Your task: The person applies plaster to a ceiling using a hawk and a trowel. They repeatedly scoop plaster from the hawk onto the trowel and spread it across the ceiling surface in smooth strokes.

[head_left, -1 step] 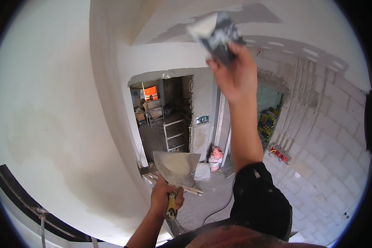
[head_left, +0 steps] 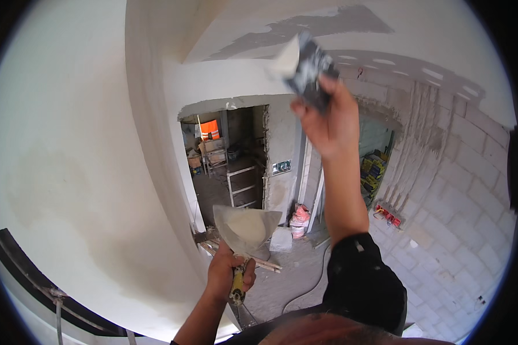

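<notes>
My left hand (head_left: 229,277) is wrapped round the yellow and black handle of a wide putty knife (head_left: 238,286). Its blade points up and carries a heap of pale filler (head_left: 247,227). High in front, my raised right hand (head_left: 331,118) grips a flat dark plaster spreader (head_left: 315,69) by its lower end. White smears cover the spreader's face, and pale material sits along its left edge; motion blurs it. Above and behind it lies the ceiling with a grey unpainted patch (head_left: 328,26). The spreader looks apart from that surface, though blur makes this hard to judge.
A smooth pale wall (head_left: 80,172) curves along my left. Ahead, a rough doorway shows a ladder (head_left: 242,187) and an orange vest (head_left: 210,129). Pink and white bags (head_left: 299,221), wood strips (head_left: 267,265) and a cable (head_left: 305,294) lie below. Red electrical boxes (head_left: 388,214) sit in the right block wall.
My right hand and the spreader have come down a little. The left hand with the putty knife has stayed nearly in place, its blade slightly higher.
</notes>
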The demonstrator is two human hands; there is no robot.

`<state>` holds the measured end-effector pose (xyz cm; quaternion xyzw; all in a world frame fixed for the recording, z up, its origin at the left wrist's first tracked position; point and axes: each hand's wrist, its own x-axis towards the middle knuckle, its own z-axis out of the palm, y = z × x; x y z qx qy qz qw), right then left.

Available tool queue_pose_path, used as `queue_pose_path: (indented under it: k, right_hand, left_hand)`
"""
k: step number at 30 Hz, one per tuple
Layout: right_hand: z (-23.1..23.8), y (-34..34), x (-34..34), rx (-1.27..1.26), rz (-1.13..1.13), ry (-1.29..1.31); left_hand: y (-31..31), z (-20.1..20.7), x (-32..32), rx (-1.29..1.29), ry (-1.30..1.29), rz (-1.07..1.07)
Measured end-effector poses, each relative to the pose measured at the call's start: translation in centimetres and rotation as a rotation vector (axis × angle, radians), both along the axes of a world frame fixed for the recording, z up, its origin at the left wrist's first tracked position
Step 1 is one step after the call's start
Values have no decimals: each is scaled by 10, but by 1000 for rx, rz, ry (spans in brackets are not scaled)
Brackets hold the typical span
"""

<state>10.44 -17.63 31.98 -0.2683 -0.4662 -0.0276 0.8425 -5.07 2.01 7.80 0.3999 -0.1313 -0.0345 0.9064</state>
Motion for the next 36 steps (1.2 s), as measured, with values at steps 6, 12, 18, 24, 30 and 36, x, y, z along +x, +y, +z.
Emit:
queue_pose_path:
  k: [6,12,18,24,30,36]
  right_hand:
    - [-113,-21,-9,-334,47,487]
    - [-168,9,3,-481,-143,715]
    - [-162,6,-6,-183,-147,421]
    - [-218,-17,4,-237,-148,66]
    - [-217,-12,7,-430,-345,-377]
    - [-211,-15,28,-720,-684,-636]
  left_hand:
    - [10,32,10,-48,-148,-305]
    - [15,33,11,-5,-183,-339]
    - [16,22,15,-147,-105,-342]
    - [11,14,34,-275,-134,-419]
    - [17,27,34,-127,-120,-363]
    - [20,31,24,9,-156,-296]
